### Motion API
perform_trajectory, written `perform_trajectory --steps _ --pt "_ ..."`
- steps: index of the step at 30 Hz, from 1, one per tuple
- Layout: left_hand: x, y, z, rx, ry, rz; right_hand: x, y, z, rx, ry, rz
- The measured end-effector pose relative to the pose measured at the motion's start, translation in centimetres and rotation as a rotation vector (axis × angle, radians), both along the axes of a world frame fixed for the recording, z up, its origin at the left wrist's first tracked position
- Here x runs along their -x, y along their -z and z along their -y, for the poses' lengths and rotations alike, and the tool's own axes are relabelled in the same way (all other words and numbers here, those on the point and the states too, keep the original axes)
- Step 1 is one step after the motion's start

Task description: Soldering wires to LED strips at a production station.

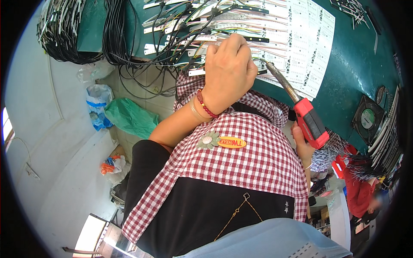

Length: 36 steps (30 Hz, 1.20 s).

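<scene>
My left hand is bent over the table's near edge, fingers curled down and closed. Its fingertips are hidden, so what they pinch does not show. White LED strips with thin coloured wires lie beneath and beside it. In my right hand, lower and to the right, is a soldering iron with a red and black handle. The iron slants up and left, its metal tip close to the left hand's fingers, above the strips' ends. Several more strips with black cables lie in rows just beyond.
Printed paper sheets lie under the strips on the green table. Bundles of black cable hang over its edge at left. A small black fan stands at right near grey wires. A green plastic bag is below left.
</scene>
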<state>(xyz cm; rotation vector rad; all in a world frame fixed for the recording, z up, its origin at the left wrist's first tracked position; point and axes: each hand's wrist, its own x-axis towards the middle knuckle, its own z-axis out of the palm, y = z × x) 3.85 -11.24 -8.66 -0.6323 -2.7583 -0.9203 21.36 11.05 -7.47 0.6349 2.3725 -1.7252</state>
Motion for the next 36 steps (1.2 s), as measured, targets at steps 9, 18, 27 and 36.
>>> perform_trajectory --steps 9,18,27,36 --pt "0.0 0.0 -0.1 -0.002 0.000 -0.001 -0.1 0.2 -0.2 0.003 -0.038 -0.044" --pt "-0.1 0.1 0.1 -0.027 0.013 -0.013 -0.3 -0.2 -0.6 0.308 0.081 -0.056" --pt "-0.1 -0.7 0.1 0.068 0.071 0.052 -0.4 0.2 -0.7 0.242 0.089 -0.002" --pt "0.1 -0.8 0.0 0.078 0.063 0.065 0.0 0.4 -1.0 0.154 -0.002 0.010"
